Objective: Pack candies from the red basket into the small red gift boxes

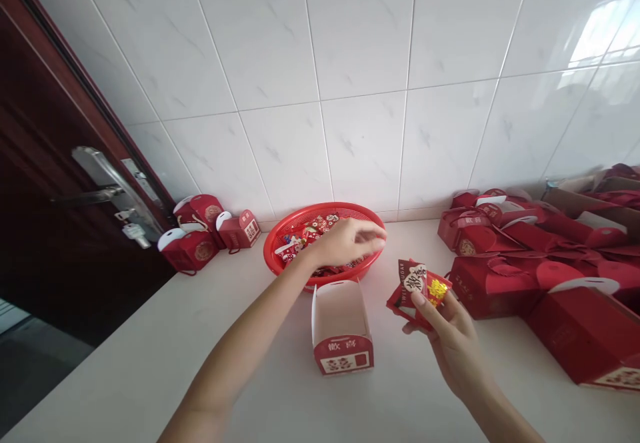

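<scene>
My right hand (453, 333) grips several red candy packets (417, 290), fanned out and pinned under the thumb. One packet has a yellow design, another a cream label. My left hand (353, 240) is over the right part of a red plastic basket (271, 256), its fingers stretched out and pointing right, with nothing visible in them. Small wrapped candies (307, 233) lie inside the basket, partly hidden by that hand. In front of the basket stands an open-topped red gift box (343, 356) with a white interior, in which I see no contents.
Several red gift boxes (493, 290) crowd the right side of the white table (225, 376), with an open cardboard carton (570, 200) behind them. A few small red boxes (193, 250) stand at the left by a dark door (60, 230). A tiled wall (360, 123) rises behind.
</scene>
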A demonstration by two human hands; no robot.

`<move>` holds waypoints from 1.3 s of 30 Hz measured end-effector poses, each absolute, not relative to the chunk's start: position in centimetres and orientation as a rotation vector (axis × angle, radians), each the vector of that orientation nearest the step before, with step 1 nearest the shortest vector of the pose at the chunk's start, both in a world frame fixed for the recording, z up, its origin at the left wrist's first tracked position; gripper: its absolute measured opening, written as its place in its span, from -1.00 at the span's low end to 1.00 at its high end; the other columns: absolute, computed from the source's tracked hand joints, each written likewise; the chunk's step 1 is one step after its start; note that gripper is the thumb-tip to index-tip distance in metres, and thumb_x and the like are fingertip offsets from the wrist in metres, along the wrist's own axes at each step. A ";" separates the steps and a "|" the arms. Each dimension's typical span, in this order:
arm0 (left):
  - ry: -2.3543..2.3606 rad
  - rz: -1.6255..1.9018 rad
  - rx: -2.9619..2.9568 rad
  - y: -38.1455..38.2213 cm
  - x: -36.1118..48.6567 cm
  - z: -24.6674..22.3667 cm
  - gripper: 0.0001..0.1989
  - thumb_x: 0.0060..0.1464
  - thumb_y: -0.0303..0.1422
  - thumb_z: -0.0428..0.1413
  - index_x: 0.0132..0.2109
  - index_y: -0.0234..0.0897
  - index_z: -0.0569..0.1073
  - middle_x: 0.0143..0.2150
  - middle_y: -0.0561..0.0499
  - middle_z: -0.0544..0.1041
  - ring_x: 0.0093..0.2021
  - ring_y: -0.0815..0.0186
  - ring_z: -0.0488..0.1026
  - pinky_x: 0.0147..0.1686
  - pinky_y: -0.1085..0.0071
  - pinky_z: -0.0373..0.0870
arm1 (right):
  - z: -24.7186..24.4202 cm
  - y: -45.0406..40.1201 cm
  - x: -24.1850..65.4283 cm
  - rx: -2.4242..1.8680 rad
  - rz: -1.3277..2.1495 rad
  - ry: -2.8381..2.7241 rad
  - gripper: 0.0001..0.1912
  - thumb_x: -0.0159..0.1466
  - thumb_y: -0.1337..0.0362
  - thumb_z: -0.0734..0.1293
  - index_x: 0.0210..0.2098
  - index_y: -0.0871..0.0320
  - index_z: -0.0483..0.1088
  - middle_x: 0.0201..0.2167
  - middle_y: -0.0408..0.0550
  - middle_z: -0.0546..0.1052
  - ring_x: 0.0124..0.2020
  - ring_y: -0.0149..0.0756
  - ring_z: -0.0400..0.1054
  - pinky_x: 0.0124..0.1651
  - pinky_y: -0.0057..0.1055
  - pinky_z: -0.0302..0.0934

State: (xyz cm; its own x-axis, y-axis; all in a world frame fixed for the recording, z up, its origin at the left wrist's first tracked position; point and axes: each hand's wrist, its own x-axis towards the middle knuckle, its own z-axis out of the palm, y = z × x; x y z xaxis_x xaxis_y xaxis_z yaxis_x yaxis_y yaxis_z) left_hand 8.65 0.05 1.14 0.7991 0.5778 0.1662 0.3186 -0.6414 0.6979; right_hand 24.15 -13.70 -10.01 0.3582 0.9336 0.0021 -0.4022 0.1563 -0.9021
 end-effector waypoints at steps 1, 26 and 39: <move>0.717 0.558 2.295 1.0 8.1 1.2 -0.69 0.23 -0.24 0.18 0.04 -0.28 0.60 -0.07 -0.08 0.69 -0.09 0.20 0.61 -0.09 0.34 0.51 | -10.1 -13.7 24.1 -0.983 1.066 -0.669 -0.47 0.07 -0.02 0.60 -0.11 0.17 0.52 -0.20 0.06 0.59 -0.27 -0.13 0.53 -0.44 -0.38 0.42; 1.155 0.035 2.579 9.5 5.1 -4.8 -0.78 -0.02 -0.47 0.16 -0.21 -0.23 0.64 -0.14 -0.09 0.68 -0.10 0.08 0.58 -0.10 0.33 0.43 | -10.4 -14.2 23.9 -1.033 1.041 -0.802 -0.52 0.14 -0.05 0.55 -0.15 0.14 0.46 -0.30 -0.02 0.56 -0.41 -0.29 0.42 -0.48 -0.43 0.32; 1.198 0.466 2.362 8.9 4.0 -3.9 -0.78 0.08 -0.35 0.06 -0.28 -0.29 0.61 -0.22 -0.07 0.67 -0.16 0.11 0.55 -0.11 0.31 0.42 | -10.1 -14.1 23.8 -1.033 1.077 -0.819 -0.53 0.14 -0.05 0.55 -0.17 0.16 0.46 -0.32 -0.01 0.58 -0.40 -0.26 0.45 -0.49 -0.44 0.28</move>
State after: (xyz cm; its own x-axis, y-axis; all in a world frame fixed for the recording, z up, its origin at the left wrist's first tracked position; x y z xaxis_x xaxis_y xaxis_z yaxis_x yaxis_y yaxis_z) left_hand 4.05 8.94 -3.93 0.5657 0.8192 0.0943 0.6677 -0.5221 0.5307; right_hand 23.82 -14.10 -10.13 0.2859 0.9573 0.0425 -0.2968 0.1307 -0.9460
